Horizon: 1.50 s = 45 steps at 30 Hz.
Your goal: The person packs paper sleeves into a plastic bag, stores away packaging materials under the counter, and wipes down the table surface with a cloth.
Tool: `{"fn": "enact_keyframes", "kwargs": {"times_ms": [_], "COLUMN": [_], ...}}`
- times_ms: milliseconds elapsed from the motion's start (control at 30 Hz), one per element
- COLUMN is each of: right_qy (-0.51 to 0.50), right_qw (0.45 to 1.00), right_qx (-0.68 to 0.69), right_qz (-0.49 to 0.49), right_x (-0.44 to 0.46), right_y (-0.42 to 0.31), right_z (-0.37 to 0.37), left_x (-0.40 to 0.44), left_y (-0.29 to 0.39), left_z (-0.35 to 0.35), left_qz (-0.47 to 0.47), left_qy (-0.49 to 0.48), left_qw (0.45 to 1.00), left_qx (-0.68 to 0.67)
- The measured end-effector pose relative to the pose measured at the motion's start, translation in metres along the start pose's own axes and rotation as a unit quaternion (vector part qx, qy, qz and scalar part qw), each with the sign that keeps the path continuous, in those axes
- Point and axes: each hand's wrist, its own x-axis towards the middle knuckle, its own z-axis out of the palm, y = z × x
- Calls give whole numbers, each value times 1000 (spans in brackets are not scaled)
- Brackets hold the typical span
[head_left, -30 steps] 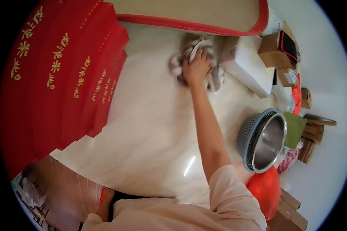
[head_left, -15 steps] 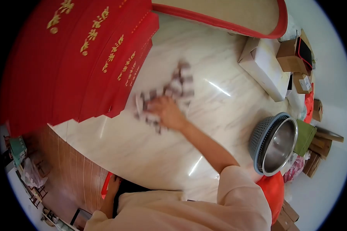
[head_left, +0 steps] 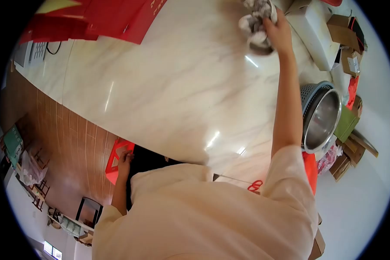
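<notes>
My right hand (head_left: 279, 34) is closed on a crumpled grey-and-white cloth (head_left: 259, 28), which lies against the pale marbled tabletop (head_left: 173, 86) near the far right. Low at the left, beside the table edge and my dark trousers, my left hand (head_left: 125, 159) has its fingers curled on the rim of a red plastic basket (head_left: 112, 167). Much of the basket's inside is hidden from view.
Red boxes (head_left: 121, 19) stand at the table's far left. A steel bowl (head_left: 323, 121) in a grey colander (head_left: 310, 93) sits at the right, with a white box (head_left: 314, 34) beyond. Red-handled scissors (head_left: 255, 186) lie near my body.
My right hand has swept the cloth from the far middle left toward the red boxes, then back to the far right. The view has shifted, showing more of the floor and red basket.
</notes>
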Motion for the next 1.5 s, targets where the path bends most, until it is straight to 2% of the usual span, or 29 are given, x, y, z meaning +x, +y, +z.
{"fn": "enact_keyframes", "kwargs": {"times_ms": [33, 233, 267, 300, 333, 433, 500, 567, 633, 700, 767, 800, 833, 867, 900, 933, 1000, 1033, 1067, 1100, 1133, 1167, 1233, 1267, 1333, 1367, 1400, 1467, 1500], "right_qy": [6, 41, -20, -30, -16, -44, -71, -85, -100, -155, -147, -137, -125, -111, -53, 2, 215, 188, 294, 315, 335, 211, 145, 151, 166, 149, 115, 104, 86], "right_qw": [988, 949, 936, 935, 938, 965, 972, 975, 983, 987, 987, 988, 982, 971, 982, 990, 959, 917, 894, 866, 863, 873, 809, 811, 753, 808, 865, 883, 911], "right_qx": [-148, -296, -342, -342, -330, -256, -223, -196, -149, -28, 64, 57, 128, 198, 163, 127, 67, 101, -46, -17, -40, -89, -195, -191, -330, -364, -264, -185, -291], "right_qz": [-33, -98, -78, -94, -103, -32, 25, 68, 45, 24, 21, 36, 58, 77, 73, 65, 172, 336, 335, 388, 377, 430, 535, 532, 544, 439, 411, 418, 280], "right_x": [12, -50, -72, -98, -126, -206, -259, -314, -362, -385, -396, -393, -386, -381, -378, -376, -378, -376, -386, -402, -411, -427, -466, -463, -451, -464, -452, -431, -420], "right_y": [23, 18, 8, -7, -24, -77, -121, -166, -227, -294, -346, -358, -372, -382, -378, -364, -323, -302, -259, -215, -185, -153, -75, -84, -120, -111, -147, -226, -275], "right_z": [9, 75, 75, 76, 78, 92, 109, 148, 196, 234, 267, 264, 258, 252, 243, 228, 177, 135, 115, 81, 51, 23, 27, 40, 85, 120, 144, 215, 241], "left_x": [-9, -47, -51, -50, -45, -19, 2, 22, 28, 38, 46, 55, 65, 75, 84, 95, 118, 125, 132, 138, 142, 129, 100, 95, 87, 88, 90, 88, 84], "left_y": [-2, -52, -57, -62, -67, -82, -83, -78, -48, -42, -27, -37, -48, -60, -67, -69, -94, -99, -110, -122, -128, -124, -94, -89, -84, -86, -94, -97, -94], "left_z": [1, -26, -30, -29, -31, -51, -66, -83, -94, -117, -138, -156, -172, -187, -202, -219, -252, -263, -276, -289, -299, -298, -294, -295, -307, -311, -316, -317, -314], "left_qz": [-11, -70, -72, -69, -68, -87, -35, -35, -20, -3, -32, -26, -21, 32, 87, 19, 28, 18, 28, 23, 19, 8, 22, 30, 35, 39, 25, 13, -11], "left_qy": [14, 49, 48, 47, 38, 26, 4, -20, -65, -94, -97, -100, -117, -109, -99, -139, -170, -176, -178, -219, -257, -209, -174, -171, -147, -146, -126, -113, -125], "left_qw": [1000, 996, 996, 996, 997, 996, 998, 997, 993, 990, 990, 990, 987, 983, 976, 982, 978, 978, 977, 972, 965, 976, 967, 967, 973, 973, 979, 984, 976], "left_qx": [14, 17, 14, 7, 3, 13, 52, 70, 92, 106, 99, 94, 105, 142, 174, 124, 119, 114, 113, 81, 48, 67, 186, 186, 176, 175, 159, 140, 180]}}
